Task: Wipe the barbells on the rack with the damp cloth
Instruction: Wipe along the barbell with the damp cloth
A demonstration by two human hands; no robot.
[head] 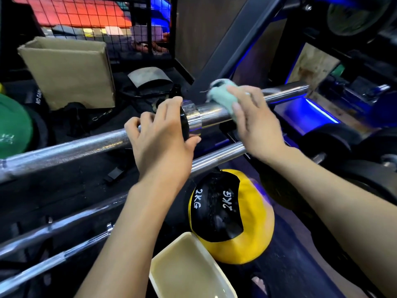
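The left hand (160, 134) curls round the top barbell (71, 150) at its collar, gripping it; the right hand (255, 123) presses a pale green cloth (223, 97) onto that bar's chrome sleeve, fingers wrapped over it; more barbells (53, 229) lie lower on the rack; a yellow 2KG ball (247, 233) sits below, beside a cream tub (187, 265).

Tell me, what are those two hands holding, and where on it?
The left hand grips the top barbell at its collar. The right hand holds a pale green cloth wrapped over the barbell's sleeve.
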